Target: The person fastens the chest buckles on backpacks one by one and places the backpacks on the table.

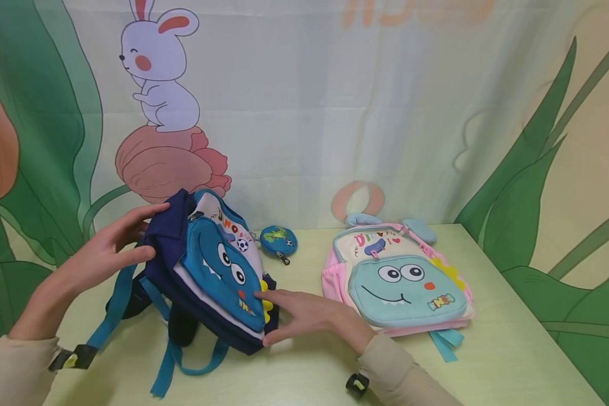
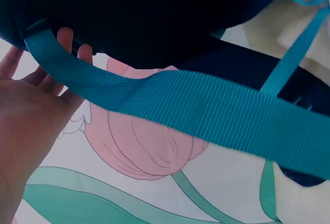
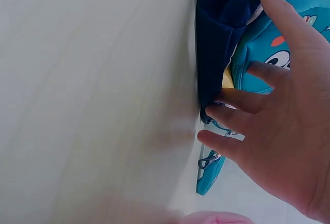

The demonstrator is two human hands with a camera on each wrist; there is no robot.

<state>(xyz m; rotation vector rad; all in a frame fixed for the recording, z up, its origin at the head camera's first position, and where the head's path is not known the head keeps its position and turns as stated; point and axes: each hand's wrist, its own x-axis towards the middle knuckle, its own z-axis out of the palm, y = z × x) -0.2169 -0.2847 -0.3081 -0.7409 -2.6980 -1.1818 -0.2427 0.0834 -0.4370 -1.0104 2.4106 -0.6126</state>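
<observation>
A navy and blue backpack (image 1: 223, 270) with a dinosaur face stands tilted on the table. My left hand (image 1: 117, 242) touches its navy side panel, thumb and fingers apart. In the left wrist view, some fingertips (image 2: 65, 37) show past a teal strap (image 2: 196, 102) hanging from the bag. My right hand (image 1: 309, 313) is at the bag's lower right, fingers spread and fairly straight, near the yellow spikes (image 1: 266, 301) and bottom corner. The right wrist view shows its thumb over the navy edge (image 3: 242, 7). A small round blue pouch (image 1: 278, 241) lies behind the bag.
To the right, a pink and mint backpack (image 1: 406, 282) with a similar face lies on the pale table (image 1: 294, 378). Teal straps (image 1: 164, 366) trail from the blue bag at the front. A printed curtain (image 1: 294, 113) hangs behind the table.
</observation>
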